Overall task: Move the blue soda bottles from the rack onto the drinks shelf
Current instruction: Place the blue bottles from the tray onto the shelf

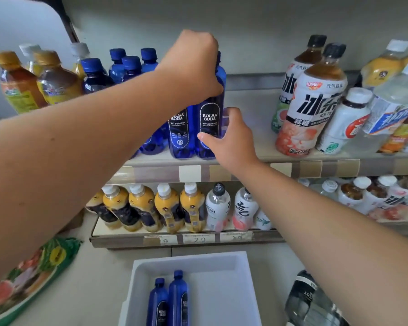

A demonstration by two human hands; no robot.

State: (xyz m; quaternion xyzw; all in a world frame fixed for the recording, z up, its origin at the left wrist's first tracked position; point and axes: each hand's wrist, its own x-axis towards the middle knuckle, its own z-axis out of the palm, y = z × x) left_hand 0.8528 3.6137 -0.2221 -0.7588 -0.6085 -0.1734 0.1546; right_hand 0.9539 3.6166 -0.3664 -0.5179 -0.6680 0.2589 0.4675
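Note:
Several blue soda bottles stand on the upper drinks shelf (259,158). My left hand (193,60) grips the neck and shoulder of the rightmost blue bottle (210,118), which stands upright at the shelf front. My right hand (229,137) holds the same bottle low on its side, thumb across the label and fingers behind it. Another labelled blue bottle (179,130) stands just left of it. Two more blue bottles (170,300) lie in the white bin (222,264) below.
Large iced tea bottles (313,102) crowd the right of the shelf, with bare shelf between them and my hands. Orange and dark-capped bottles (54,83) stand at left. Yellow drink bottles (167,208) fill the lower shelf. A dark bottle (309,300) lies bottom right.

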